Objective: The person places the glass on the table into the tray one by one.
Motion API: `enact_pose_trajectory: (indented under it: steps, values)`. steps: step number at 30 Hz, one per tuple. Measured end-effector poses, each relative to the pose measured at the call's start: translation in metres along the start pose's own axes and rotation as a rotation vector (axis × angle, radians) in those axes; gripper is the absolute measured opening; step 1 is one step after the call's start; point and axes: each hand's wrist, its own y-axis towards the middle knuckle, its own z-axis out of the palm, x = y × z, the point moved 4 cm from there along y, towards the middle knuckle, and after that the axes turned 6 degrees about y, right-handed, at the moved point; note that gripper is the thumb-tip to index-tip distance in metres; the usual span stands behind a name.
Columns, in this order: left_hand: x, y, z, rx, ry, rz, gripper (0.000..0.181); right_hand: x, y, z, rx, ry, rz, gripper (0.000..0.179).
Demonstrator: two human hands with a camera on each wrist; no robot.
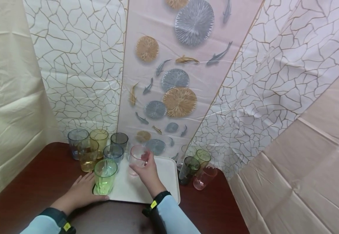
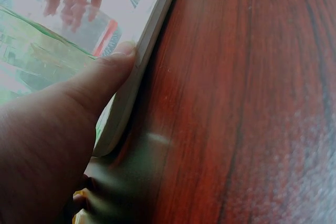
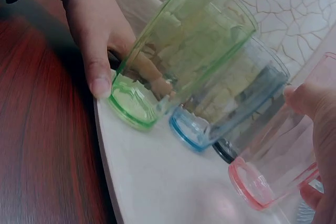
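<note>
In the head view my right hand holds a clear pink glass upright at the tray's back part, thumb and fingers on its sides. The right wrist view shows the pink glass's base low over the white tray. My left hand rests at the tray's front left corner, its thumb on the edge. Beside that hand a green glass stands on the tray. Behind the green one are a blue glass and a dark grey glass, in a row.
Left of the tray, on the dark red wooden table, stand a blue glass, a yellow glass and an amber glass. On the right are a dark glass, a pink glass, a green glass and a clear one. Patterned cloth hangs behind.
</note>
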Motion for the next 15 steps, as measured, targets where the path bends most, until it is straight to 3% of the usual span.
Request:
enact_pose_trajectory:
  steps: [15]
  values:
    - [0.002, 0.002, 0.002, -0.011, -0.009, -0.004, 0.132, -0.013, 0.002, 0.022, 0.089, -0.029, 0.056, 0.090]
